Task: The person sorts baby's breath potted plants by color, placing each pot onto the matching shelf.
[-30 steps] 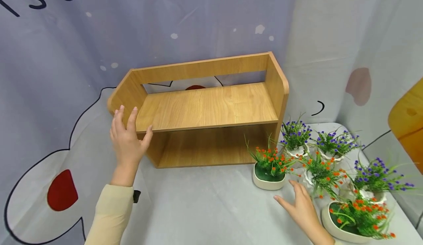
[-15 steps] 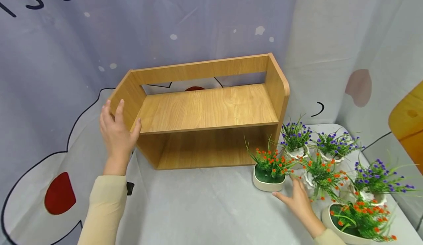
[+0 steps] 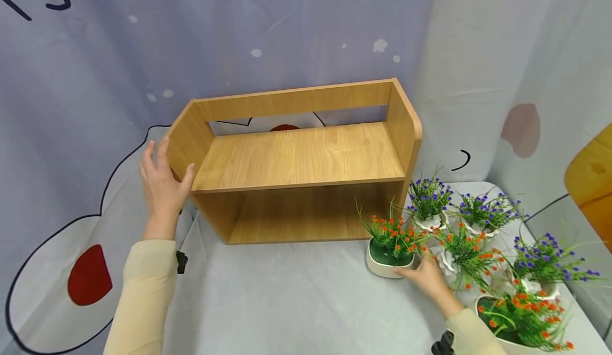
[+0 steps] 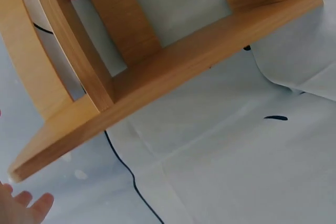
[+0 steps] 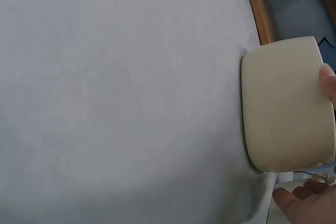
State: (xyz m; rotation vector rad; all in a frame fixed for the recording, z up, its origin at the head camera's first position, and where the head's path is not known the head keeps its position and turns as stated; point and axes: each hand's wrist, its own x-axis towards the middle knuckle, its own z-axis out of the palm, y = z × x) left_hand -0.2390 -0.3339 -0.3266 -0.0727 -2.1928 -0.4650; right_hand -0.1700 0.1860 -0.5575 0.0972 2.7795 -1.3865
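Observation:
A small potted plant (image 3: 393, 242) with orange flowers and a cream oval pot stands on the cloth at the shelf's lower right corner. My right hand (image 3: 430, 279) grips this pot from the right, thumb at the front and fingers round the far side. In the right wrist view, the thumb lies on the wall of the cream pot (image 5: 287, 106). My left hand (image 3: 164, 190) is raised beside the left panel of the wooden shelf (image 3: 301, 155), fingers spread and loosely bent, holding nothing. The left wrist view shows fingertips (image 4: 38, 207) just off the panel's rounded end.
Right of the gripped pot stand several more plants: purple-flowered ones (image 3: 427, 198) at the back and right, an orange-flowered one (image 3: 468, 254) in a white pot, and another orange one (image 3: 526, 312) at the front right. A patterned curtain (image 3: 287, 31) hangs behind the shelf.
My right hand has moved left and up to the orange-flowered plant and closed on its pot. My left hand has drawn left, away from the front of the shelf's left side.

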